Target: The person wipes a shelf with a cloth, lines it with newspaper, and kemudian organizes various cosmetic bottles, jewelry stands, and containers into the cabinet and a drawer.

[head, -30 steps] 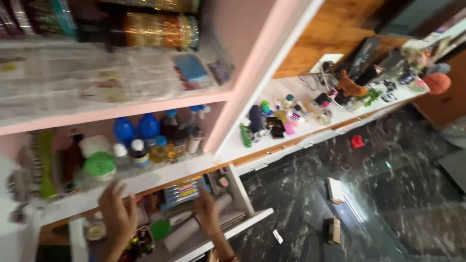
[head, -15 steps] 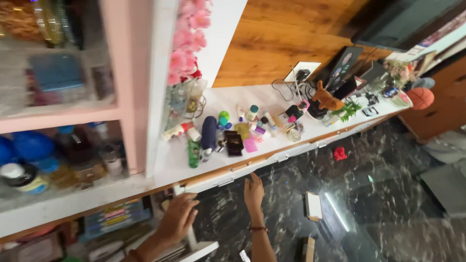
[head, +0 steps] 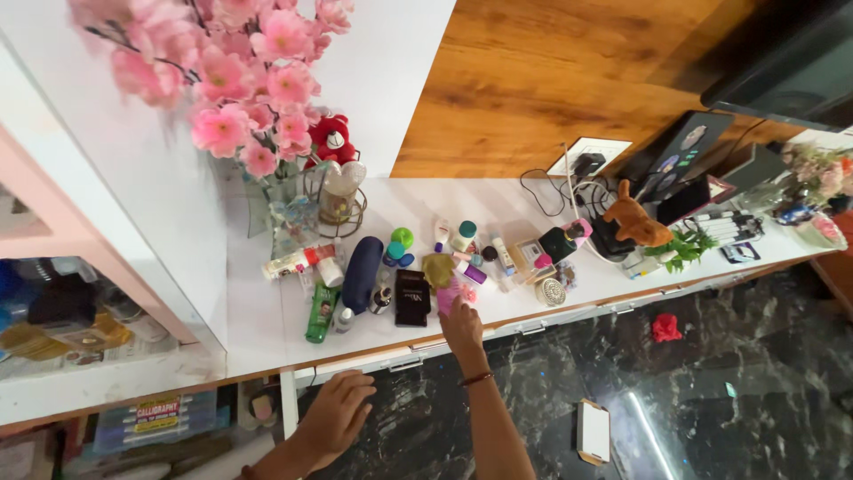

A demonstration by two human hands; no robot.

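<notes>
My left hand [head: 333, 418] hung below the front edge of the white counter [head: 267, 324], near a drawer handle [head: 406, 363], its fingers curled loosely and gripping nothing. On the counter's left end, against the back wall, a glass vase [head: 286, 209] held pink artificial flowers [head: 258, 62], and beside it a round wire holder [head: 340, 200] carried a pale bottle, with a small red plush toy [head: 331, 140] behind. Along the front edge lay a green tube [head: 321, 311], a dark blue pouch [head: 362, 273] and a black wallet [head: 412, 297].

My right hand [head: 461, 324] reached up over the front edge, fingertips touching a small pink thing [head: 448, 294] just right of the wallet. Whether the fingers had closed on it I could not tell. I judged the step to be picking it out of the clutter; the next move would call for a careful pinch without knocking over the little bottles [head: 471, 258] crowded behind.

Farther right sat a brown toy animal [head: 641, 222], cables at a wall socket [head: 586, 160], and a small green plant [head: 689, 247] towards the right end.
</notes>
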